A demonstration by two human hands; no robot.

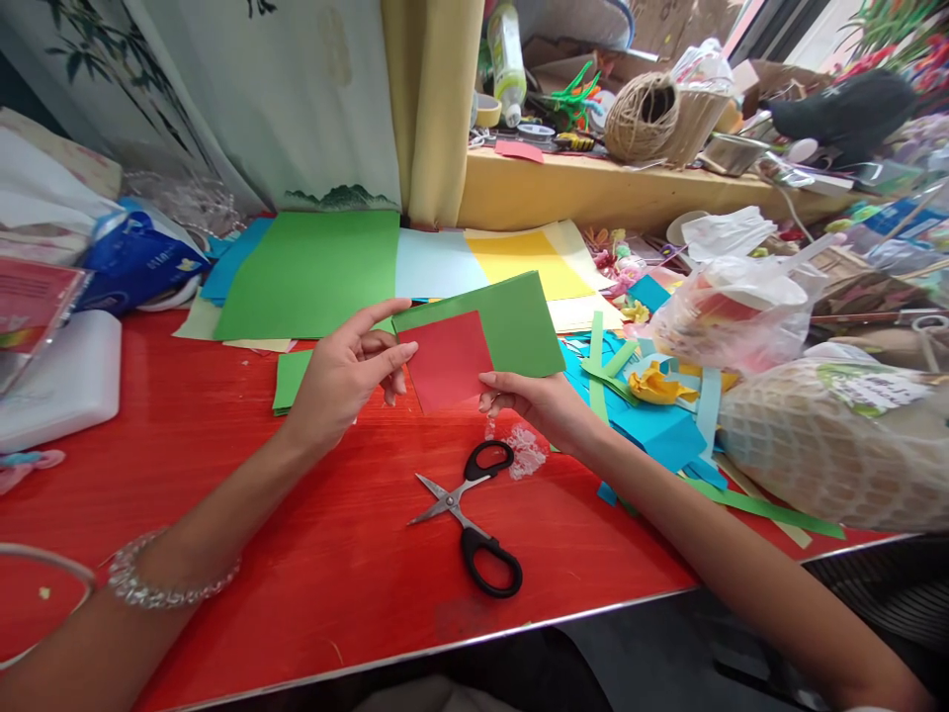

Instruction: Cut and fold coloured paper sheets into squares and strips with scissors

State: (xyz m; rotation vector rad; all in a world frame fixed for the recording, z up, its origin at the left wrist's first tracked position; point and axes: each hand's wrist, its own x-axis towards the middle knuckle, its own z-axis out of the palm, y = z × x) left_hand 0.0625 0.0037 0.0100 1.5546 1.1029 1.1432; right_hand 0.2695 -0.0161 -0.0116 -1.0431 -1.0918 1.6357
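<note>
Working at a glossy red table (297, 564), pale trim along the near edge. Behind: curtain (311, 109) with plant print; to its right, crowded yellowish ledge (563, 188) carrying a ball of twine (629, 131). Along the back of the table, overlapping: large green sheet (318, 277), light blue sheet (434, 262), yellow sheet (523, 267). At right, heap of offcuts (659, 435), mostly blue and green, crumpled orange scrap (659, 384) among them.

Red paper (451, 366): plain, flat, roughly square, slightly tilted. Held up over mid-table, overlapping the front of a green oblong (523, 321), wider and straight-edged. Left hand (356, 361): narrow pinch at the upper left of both papers, thumb in front. Right hand (530, 400): narrow pinch on the red's lower right corner; cannot tell if gripping the green too.

Counts: red square x1, green oblong x1 (layers: cannot tell), scissors (451, 500) x1, spread, black-handled, lying below the hands. Bracelet (167, 583) x1, left wrist. Offcuts: too overlapped to count.
</note>
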